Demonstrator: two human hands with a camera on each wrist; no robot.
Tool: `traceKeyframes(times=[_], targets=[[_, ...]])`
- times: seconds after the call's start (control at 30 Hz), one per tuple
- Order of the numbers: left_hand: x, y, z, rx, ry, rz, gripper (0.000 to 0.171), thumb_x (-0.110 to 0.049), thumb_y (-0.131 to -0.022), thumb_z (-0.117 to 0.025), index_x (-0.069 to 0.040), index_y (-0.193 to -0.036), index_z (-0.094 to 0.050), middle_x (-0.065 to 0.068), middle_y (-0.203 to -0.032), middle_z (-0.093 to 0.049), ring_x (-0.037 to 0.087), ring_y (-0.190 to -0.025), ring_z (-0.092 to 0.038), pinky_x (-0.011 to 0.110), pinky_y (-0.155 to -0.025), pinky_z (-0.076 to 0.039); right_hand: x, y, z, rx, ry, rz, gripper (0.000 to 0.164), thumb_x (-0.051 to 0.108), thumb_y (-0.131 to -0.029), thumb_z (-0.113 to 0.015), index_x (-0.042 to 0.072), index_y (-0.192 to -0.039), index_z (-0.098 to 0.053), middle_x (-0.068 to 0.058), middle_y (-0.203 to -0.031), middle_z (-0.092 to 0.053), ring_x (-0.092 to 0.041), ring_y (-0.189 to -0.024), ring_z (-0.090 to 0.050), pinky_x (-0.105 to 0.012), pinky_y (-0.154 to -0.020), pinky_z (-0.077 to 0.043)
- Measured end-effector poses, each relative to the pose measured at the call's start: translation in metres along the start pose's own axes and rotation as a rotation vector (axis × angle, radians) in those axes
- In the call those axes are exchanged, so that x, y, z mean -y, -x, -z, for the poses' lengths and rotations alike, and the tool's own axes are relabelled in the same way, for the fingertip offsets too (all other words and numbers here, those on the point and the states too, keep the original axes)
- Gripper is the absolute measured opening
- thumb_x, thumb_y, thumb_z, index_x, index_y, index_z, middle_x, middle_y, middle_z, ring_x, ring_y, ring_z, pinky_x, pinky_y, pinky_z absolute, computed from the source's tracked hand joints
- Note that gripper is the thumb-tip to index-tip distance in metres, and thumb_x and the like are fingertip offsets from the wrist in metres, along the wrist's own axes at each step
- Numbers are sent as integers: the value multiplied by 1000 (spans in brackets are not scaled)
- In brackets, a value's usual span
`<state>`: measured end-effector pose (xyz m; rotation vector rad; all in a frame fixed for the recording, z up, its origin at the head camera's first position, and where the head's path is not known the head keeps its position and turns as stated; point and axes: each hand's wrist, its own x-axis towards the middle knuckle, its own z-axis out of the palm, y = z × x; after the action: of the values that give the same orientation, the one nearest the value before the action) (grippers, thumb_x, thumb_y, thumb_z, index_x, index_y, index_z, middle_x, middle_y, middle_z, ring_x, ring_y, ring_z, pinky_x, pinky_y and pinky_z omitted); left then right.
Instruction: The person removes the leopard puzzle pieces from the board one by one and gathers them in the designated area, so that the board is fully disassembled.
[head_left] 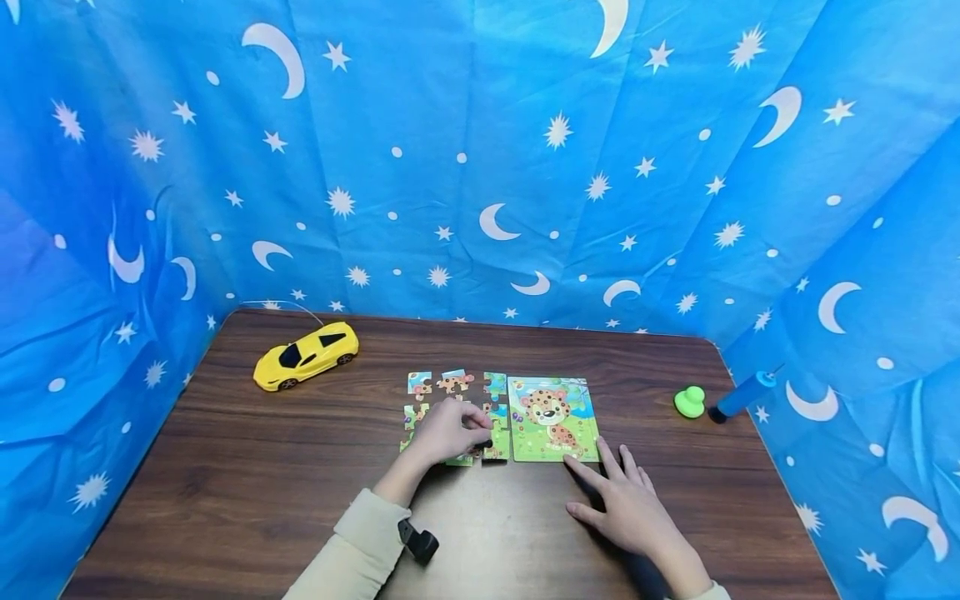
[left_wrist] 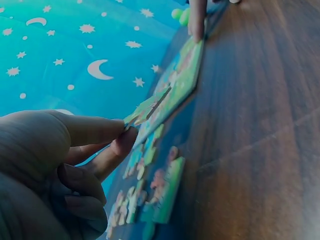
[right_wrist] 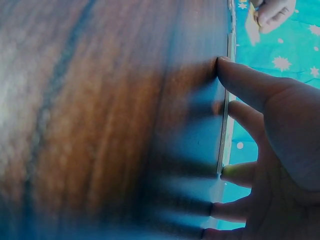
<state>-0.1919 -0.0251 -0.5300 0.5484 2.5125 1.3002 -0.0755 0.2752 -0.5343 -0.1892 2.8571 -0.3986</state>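
Observation:
My left hand [head_left: 446, 433] hangs above the loose puzzle pieces [head_left: 453, 382]. In the left wrist view, its thumb and index finger pinch a jigsaw puzzle piece [left_wrist: 146, 108] by one end, tilted up off the table. The same hand hides several of the pieces below it in the head view. Just right of them lies a square leopard puzzle board [head_left: 536, 442], its picture facing up. With fingers spread, my right hand [head_left: 626, 508] rests at the board's lower right corner, fingertips touching its edge. In the right wrist view that hand holds nothing.
A yellow toy car [head_left: 311, 357] stands at the back left of the brown wooden table [head_left: 225, 483]. Toward the right edge are a green rubber duck [head_left: 690, 402] and a blue cylinder [head_left: 742, 397] with a thin rod. Blue star-patterned cloth [head_left: 420, 208] surrounds the table's back and sides.

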Motion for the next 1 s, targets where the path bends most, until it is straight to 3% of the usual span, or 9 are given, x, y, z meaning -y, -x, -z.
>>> traceKeyframes(times=[0.27,0.43,0.63,1.0], targets=[[5,3,-8,28,-27,37,5,-19,-92,-78,-18,-94,-82,-16,-78,-69,4,-70,-63,31,-69,-50,1,1,2,-1,3,3,71,61,-92,-70,32,-154,-52,-28,-164,-28,-62,-145,-22,-79,-105,-26],[8,1,-13,0,-103,14,4,-20,-91,-79,-19,-93,-81,-18,-78,-69,1,-70,-62,30,-70,-50,0,0,1,4,10,-7,71,61,-92,-70,32,-154,-52,-28,-164,-28,-62,-146,-22,-79,-105,-26],[9,2,-15,-40,-207,12,6,-22,-89,-79,-28,-88,-79,-23,-76,-66,-1,-70,-60,32,-69,-49,0,-2,0,10,14,-13,70,58,-93,-71,32,-155,-51,-27,-164,-27,-61,-146,-21,-79,-106,-25],[10,6,-11,-94,-243,-26,4,-27,-92,-77,-30,-88,-78,-24,-77,-64,-1,-68,-57,29,-64,-46,-2,-2,-1,-7,12,-2,70,57,-93,-72,32,-155,-51,-27,-164,-27,-62,-146,-22,-79,-105,-26]])
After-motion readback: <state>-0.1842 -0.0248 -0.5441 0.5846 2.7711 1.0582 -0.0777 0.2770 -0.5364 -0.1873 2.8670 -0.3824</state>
